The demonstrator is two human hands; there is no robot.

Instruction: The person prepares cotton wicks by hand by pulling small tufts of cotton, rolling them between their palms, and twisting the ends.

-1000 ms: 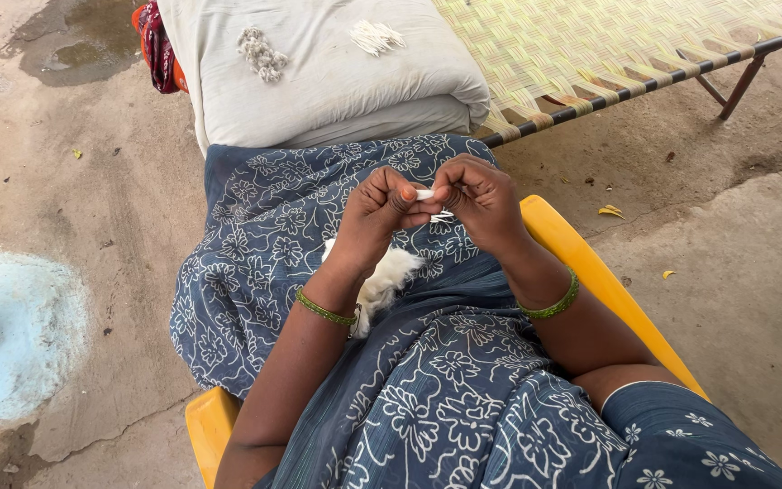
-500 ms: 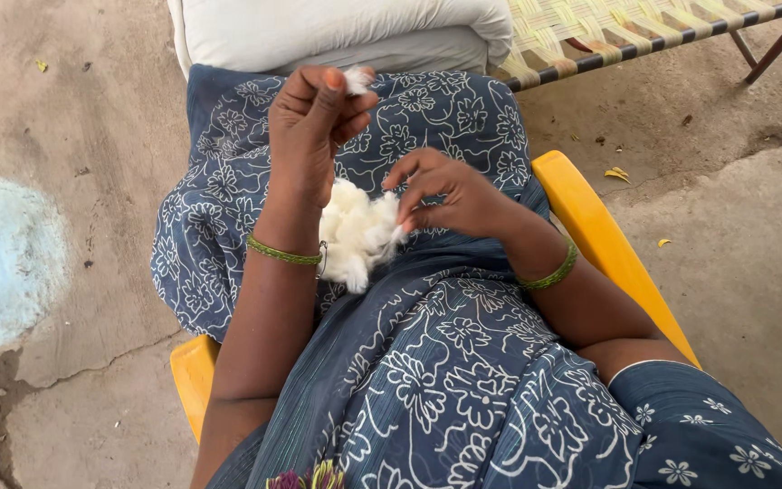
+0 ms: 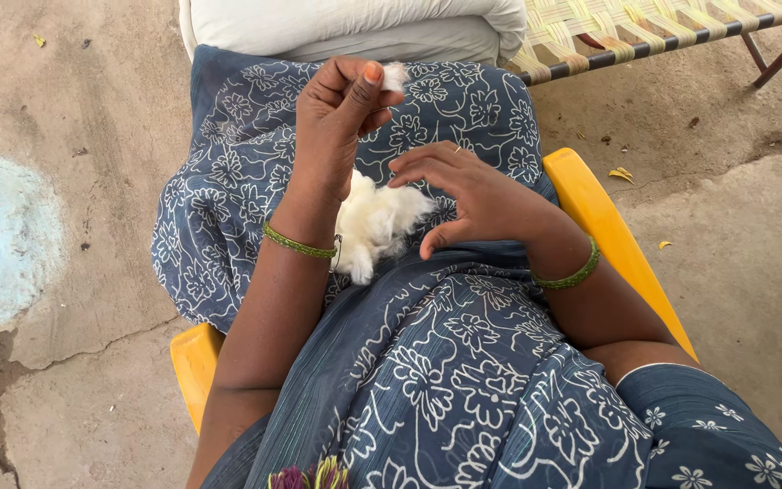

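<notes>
While the left hand (image 3: pixel 341 113) pinches a small tuft of white cotton (image 3: pixel 395 75) between thumb and fingertips, lifted above the lap, the step in hand looks like pulling small bits off the larger cotton clump (image 3: pixel 375 222) and working them. That clump lies on the blue flower-printed cloth (image 3: pixel 463 362) just below the pinch, under the left wrist with its green bangle (image 3: pixel 299 243). The right hand (image 3: pixel 477 195) rests beside the clump, fingers loosely curled, its tips touching the fibres, gripping nothing that I can make out. A next move would probably need the right fingers to meet the tuft. Beyond the pinch lie a white pillow (image 3: pixel 355 23) and a woven cot (image 3: pixel 644 27). No packages, labels or signs show.
</notes>
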